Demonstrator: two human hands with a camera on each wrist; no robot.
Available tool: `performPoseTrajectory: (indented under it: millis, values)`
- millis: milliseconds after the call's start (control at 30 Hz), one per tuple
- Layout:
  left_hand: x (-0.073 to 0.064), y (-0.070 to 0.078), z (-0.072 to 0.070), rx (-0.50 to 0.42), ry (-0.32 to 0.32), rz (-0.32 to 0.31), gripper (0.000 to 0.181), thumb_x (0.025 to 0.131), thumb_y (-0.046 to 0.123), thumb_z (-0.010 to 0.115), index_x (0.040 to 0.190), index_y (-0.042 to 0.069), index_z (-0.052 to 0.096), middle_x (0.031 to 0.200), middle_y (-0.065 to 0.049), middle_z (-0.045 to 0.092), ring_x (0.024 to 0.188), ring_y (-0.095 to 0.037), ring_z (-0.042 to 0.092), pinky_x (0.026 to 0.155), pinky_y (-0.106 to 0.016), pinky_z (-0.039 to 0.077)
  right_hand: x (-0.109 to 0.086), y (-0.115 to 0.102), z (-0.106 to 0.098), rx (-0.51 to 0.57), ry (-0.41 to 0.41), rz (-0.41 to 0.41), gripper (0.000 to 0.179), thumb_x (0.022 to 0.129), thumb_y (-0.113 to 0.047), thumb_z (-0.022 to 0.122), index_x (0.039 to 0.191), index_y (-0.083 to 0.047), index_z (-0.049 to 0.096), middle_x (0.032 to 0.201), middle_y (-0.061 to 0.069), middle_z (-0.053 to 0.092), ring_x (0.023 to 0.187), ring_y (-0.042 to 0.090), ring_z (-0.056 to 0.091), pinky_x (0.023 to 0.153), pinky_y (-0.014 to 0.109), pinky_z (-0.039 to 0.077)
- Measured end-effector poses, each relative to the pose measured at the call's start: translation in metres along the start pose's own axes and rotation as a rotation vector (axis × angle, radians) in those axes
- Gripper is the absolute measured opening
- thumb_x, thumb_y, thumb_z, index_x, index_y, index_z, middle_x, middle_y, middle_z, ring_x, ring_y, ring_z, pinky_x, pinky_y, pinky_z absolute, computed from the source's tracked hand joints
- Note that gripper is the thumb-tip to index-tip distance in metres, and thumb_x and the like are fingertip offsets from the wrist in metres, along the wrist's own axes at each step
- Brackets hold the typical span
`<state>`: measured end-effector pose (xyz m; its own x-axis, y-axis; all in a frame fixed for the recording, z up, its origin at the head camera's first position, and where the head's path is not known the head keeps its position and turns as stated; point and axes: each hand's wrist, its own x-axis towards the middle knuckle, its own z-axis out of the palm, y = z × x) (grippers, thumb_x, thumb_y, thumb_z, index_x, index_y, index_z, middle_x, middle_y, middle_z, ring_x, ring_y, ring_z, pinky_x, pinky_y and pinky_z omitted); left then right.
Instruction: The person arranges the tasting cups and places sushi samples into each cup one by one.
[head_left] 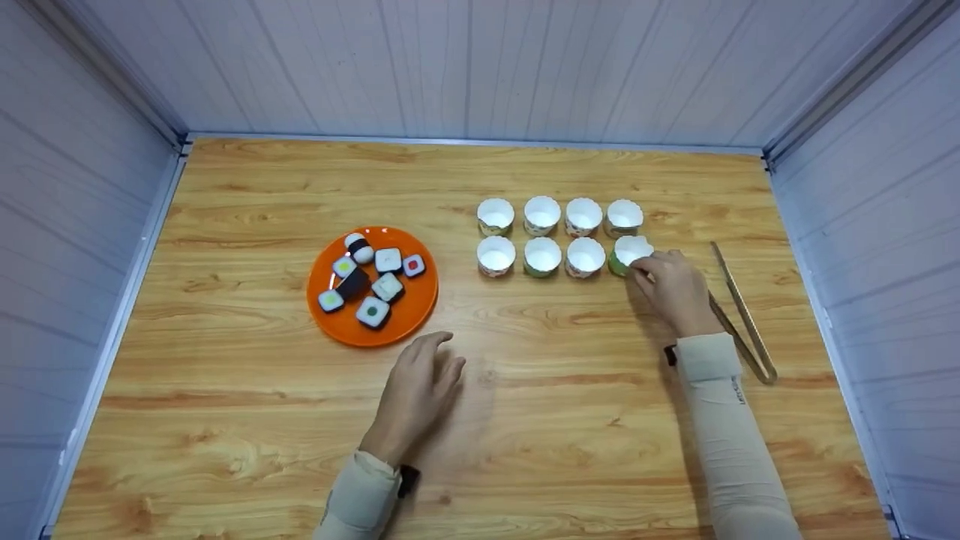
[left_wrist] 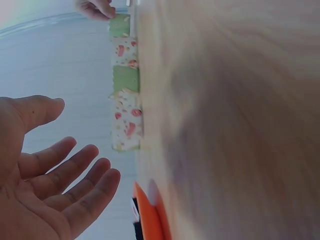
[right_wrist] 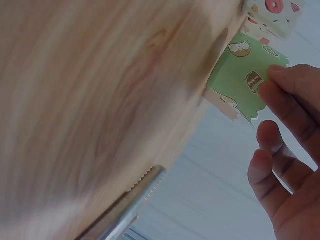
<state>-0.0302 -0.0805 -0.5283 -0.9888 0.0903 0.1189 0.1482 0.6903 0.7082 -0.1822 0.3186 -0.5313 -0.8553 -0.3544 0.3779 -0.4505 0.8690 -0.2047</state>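
Observation:
My right hand [head_left: 673, 291] pinches the rim of a green paper baking cup [head_left: 621, 259] at the right end of the front row. In the right wrist view, thumb and forefinger hold the edge of this green cup [right_wrist: 245, 75], which has small printed pictures. The other paper cups [head_left: 541, 256] stand in two rows to its left, white inside. My left hand [head_left: 416, 386] is held over the table with relaxed, spread fingers and nothing in it. It is nearest to an orange plate [head_left: 409, 322] bearing several sushi pieces [head_left: 373, 311].
Metal tongs [head_left: 750, 330] lie beside my right forearm, their tips pointing away from me. The wooden table [head_left: 525, 450] is bordered by pale panel walls [head_left: 465, 67] at the back and both sides.

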Motion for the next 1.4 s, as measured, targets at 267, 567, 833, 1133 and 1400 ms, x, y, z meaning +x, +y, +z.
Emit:
performPoseTrajectory:
  millis: [267, 567, 833, 1133, 1400]
  values:
    - [-0.009, -0.011, -0.014, 0.007, 0.038, -0.077, 0.037, 0.097, 0.023, 0.068, 0.130, 0.006, 0.060, 0.127, -0.010, 0.062, 0.117, -0.025, 0.058, 0.101, -0.045, 0.048, 0.000, 0.001, 0.002, 0.013, -0.048, 0.034, 0.009, 0.085, -0.004, 0.079, 0.093, -0.004, 0.077, 0.089, 0.013, 0.072, 0.078, 0.034, 0.062, 0.069, 0.047, 0.054]
    - [-0.013, -0.021, -0.034, 0.018, 0.125, -0.108, 0.038, 0.097, 0.021, 0.069, 0.129, 0.003, 0.061, 0.124, -0.012, 0.063, 0.110, -0.027, 0.060, 0.094, -0.046, 0.052, -0.002, -0.006, -0.003, -0.007, 0.011, -0.009, 0.010, 0.084, -0.004, 0.080, 0.093, -0.004, 0.077, 0.084, 0.011, 0.071, 0.068, 0.030, 0.058, 0.060, 0.042, 0.052]
    - [-0.012, -0.034, -0.051, 0.030, 0.210, -0.097, 0.043, 0.095, 0.018, 0.071, 0.131, -0.002, 0.057, 0.126, -0.017, 0.060, 0.110, -0.032, 0.060, 0.093, -0.047, 0.053, -0.013, -0.024, -0.027, -0.005, 0.151, -0.088, 0.009, 0.084, -0.004, 0.080, 0.093, -0.003, 0.077, 0.081, 0.012, 0.070, 0.068, 0.029, 0.064, 0.077, 0.052, 0.056]
    - [-0.004, -0.052, -0.087, 0.024, 0.223, -0.301, 0.053, 0.100, 0.027, 0.064, 0.143, 0.002, 0.047, 0.141, -0.021, 0.048, 0.123, -0.036, 0.052, 0.098, -0.050, 0.049, -0.027, -0.033, -0.058, -0.028, 0.166, -0.082, 0.011, 0.085, -0.002, 0.079, 0.096, 0.000, 0.077, 0.082, 0.013, 0.071, 0.065, 0.029, 0.059, 0.055, 0.041, 0.052]
    - [0.004, -0.080, -0.102, -0.018, 0.109, -0.496, 0.066, 0.102, 0.025, 0.060, 0.154, 0.000, 0.028, 0.155, -0.025, 0.029, 0.132, -0.040, 0.042, 0.108, -0.055, 0.038, -0.039, -0.021, -0.071, -0.034, 0.183, -0.011, 0.012, 0.086, -0.001, 0.077, 0.097, 0.002, 0.076, 0.082, 0.015, 0.070, 0.067, 0.032, 0.061, 0.057, 0.045, 0.052]
